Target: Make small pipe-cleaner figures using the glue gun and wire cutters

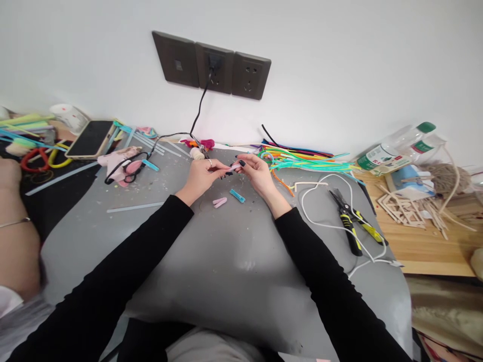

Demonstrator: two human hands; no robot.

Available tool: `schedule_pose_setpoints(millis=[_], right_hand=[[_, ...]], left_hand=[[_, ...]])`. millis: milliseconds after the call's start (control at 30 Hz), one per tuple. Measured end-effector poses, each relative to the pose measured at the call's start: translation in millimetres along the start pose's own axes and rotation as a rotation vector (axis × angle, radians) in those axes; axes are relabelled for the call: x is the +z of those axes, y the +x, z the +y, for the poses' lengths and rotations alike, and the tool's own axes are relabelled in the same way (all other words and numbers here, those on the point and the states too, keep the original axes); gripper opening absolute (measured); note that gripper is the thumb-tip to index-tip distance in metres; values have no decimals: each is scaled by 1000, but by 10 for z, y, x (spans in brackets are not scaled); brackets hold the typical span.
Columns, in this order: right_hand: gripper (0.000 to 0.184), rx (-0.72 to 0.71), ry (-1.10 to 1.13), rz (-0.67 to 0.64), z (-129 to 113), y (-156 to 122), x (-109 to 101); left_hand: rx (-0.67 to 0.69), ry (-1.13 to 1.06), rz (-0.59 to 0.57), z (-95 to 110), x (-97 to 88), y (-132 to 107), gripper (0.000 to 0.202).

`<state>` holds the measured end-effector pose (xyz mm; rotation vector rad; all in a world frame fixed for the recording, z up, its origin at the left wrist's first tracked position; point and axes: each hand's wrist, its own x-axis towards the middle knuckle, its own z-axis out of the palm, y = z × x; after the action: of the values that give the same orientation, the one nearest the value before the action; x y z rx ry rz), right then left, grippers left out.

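Note:
My left hand and my right hand meet above the grey mat. Both pinch a small pink strip between thumb and fingers; its exact kind is too small to make out. Just below the hands, a blue clip lies on the mat. Beside it is a folded pink piece, with its two legs close together. A cream-coloured lump sits behind my left fingers.
Colourful pipe cleaners lie along the wall. Pliers and a white cable are on the right, near plastic bottles. Scissors, a phone and glue sticks lie left. Another person's arm is at far left.

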<state>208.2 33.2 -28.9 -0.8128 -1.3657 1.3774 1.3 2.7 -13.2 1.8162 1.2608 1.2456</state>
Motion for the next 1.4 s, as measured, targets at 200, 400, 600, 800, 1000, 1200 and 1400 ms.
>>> schedule_pose_setpoints(millis=[200, 400, 600, 800, 1000, 1200, 1400], right_hand=[[48, 36, 17, 14, -2, 11, 44], [51, 29, 53, 24, 13, 49, 58], [49, 1, 2, 4, -14, 56, 86], [44, -74, -109, -20, 16, 104, 109], [43, -84, -100, 61, 56, 160, 51], [35, -78, -135, 19, 39, 121, 74], [20, -196, -374, 11, 27, 52, 122]], left_hand=[[-55, -66, 47, -1, 12, 30, 20], [-33, -117, 136, 32, 13, 50, 24], [-52, -35, 140, 12, -25, 68, 24], [-50, 68, 120, -50, -51, 93, 33], [-61, 7, 40, -51, -68, 122, 43], [20, 101, -108, -33, -93, 129, 29], [21, 153, -54, -6, -82, 118, 22]])
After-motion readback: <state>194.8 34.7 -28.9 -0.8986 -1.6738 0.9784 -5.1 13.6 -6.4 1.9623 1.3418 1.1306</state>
